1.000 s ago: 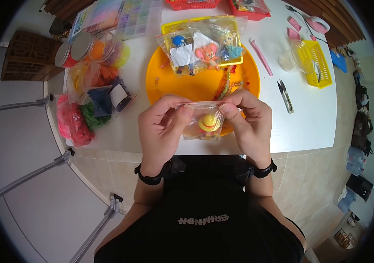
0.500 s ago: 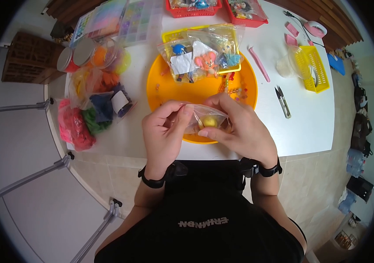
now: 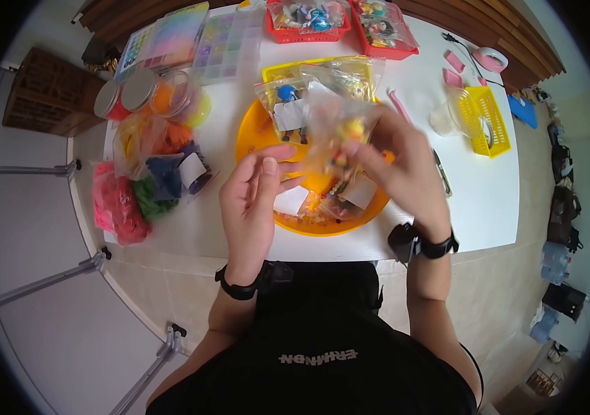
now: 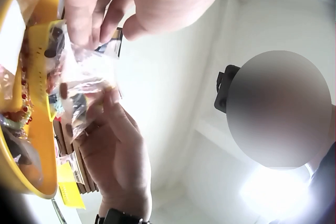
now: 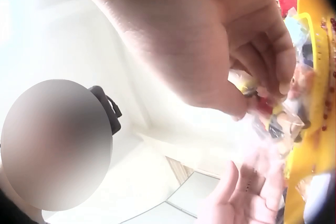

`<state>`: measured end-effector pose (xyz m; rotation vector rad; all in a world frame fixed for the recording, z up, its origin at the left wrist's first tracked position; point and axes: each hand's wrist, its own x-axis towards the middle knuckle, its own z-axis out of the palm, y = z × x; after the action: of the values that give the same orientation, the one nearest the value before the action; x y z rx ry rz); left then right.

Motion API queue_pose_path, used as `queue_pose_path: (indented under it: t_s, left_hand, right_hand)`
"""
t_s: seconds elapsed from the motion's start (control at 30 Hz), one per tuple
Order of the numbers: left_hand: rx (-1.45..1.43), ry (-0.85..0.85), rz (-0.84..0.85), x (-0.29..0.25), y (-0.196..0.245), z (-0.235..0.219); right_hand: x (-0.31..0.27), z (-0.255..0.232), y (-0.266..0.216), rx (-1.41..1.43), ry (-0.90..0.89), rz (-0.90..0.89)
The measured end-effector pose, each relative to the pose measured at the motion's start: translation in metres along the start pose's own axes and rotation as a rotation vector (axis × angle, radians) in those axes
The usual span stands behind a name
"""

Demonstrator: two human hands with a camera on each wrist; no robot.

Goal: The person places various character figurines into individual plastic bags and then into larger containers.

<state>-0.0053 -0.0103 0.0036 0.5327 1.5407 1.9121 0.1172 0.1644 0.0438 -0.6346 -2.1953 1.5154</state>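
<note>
My right hand (image 3: 409, 180) pinches a clear zip bag (image 5: 286, 124) between thumb and fingers. Inside it is a small figurine (image 3: 352, 129) with a yellow top, blurred by motion in the head view. Beside the bag, my left hand (image 3: 250, 200) holds nothing, its fingers loosely bent and thumb raised. Both hands are over the round orange tray (image 3: 245, 135). Behind the held bag, a yellow basket (image 3: 270, 72) bears more bagged figurines, among them a blue-headed one (image 3: 286, 93). In the tray's near part lie bagged beads with white paper labels (image 3: 291, 200).
Bags of coloured material (image 3: 118, 200) and lidded jars (image 3: 139, 88) stand at the left. Compartment boxes (image 3: 226, 45) and red baskets (image 3: 308, 33) line the back. On the right are pink tweezers (image 3: 398, 105), snips (image 3: 441, 173), a clear cup (image 3: 447, 121) and a yellow basket (image 3: 499, 142).
Both hands gripped the bag's top; then the left let go. The right hand has carried the bag up and forward, towards the yellow basket, uncovering the tray's near part.
</note>
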Motion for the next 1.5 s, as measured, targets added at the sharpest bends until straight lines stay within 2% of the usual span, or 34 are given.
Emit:
queue_pose_path:
  t_s: [0.03,0.23,0.33,0.43,0.53,0.63,0.73,0.93,1.03,1.13,1.17,1.27,1.33,1.37,1.4,1.5]
  left_hand:
    - [0.027,-0.033,0.005,0.001,0.0,-0.002]
    - [0.089,-0.12,-0.006,-0.002,-0.007,-0.003]
    - [0.122,-0.176,-0.017,-0.002,-0.011,-0.006]
    - [0.089,-0.181,-0.054,-0.003,-0.011,-0.009]
    - [0.005,-0.195,-0.106,-0.003,-0.005,-0.01]
    - [0.001,-0.199,-0.077,-0.001,-0.009,-0.013]
    - [0.053,-0.187,-0.03,-0.002,-0.01,-0.012]
    - [0.067,-0.194,-0.036,-0.004,-0.007,-0.009]
    - [0.039,-0.201,-0.066,-0.006,-0.007,-0.008]
    - [0.17,-0.18,0.01,-0.006,-0.012,-0.012]
    - [0.23,-0.164,0.055,-0.006,-0.013,-0.014]
    - [0.4,-0.102,0.165,-0.004,-0.014,-0.023]
    - [0.499,-0.045,0.203,0.0,-0.013,-0.031]
    - [0.471,-0.016,0.185,0.002,-0.012,-0.033]
    - [0.432,0.003,0.189,0.002,-0.011,-0.032]
    - [0.357,0.057,0.196,0.002,-0.008,-0.031]
  right_hand:
    - [0.01,-0.002,0.004,0.081,0.073,-0.042]
    - [0.064,-0.011,0.008,-0.378,0.055,-0.22]
    - [0.08,-0.002,0.012,-0.459,0.128,-0.361]
    - [0.089,0.0,0.025,-0.544,0.107,-0.375]
    - [0.093,0.006,0.035,-0.481,0.162,-0.419]
    - [0.093,0.012,0.043,-0.471,0.212,-0.429]
    - [0.089,0.013,0.038,-0.491,0.214,-0.358]
    - [0.089,0.011,0.04,-0.455,0.192,-0.324]
    - [0.079,0.009,0.036,-0.359,0.255,-0.377]
    - [0.057,-0.006,0.018,-0.459,0.359,-0.425]
    - [0.045,-0.011,0.008,-0.436,0.368,-0.383]
    - [0.006,-0.019,-0.008,-0.466,0.148,-0.198]
    - [-0.013,-0.007,0.0,-0.425,-0.025,-0.196]
    - [-0.018,0.0,-0.003,-0.501,-0.15,-0.168]
    - [-0.022,0.011,0.001,-0.556,-0.191,-0.225]
    - [-0.028,0.043,0.016,-0.634,-0.208,-0.207]
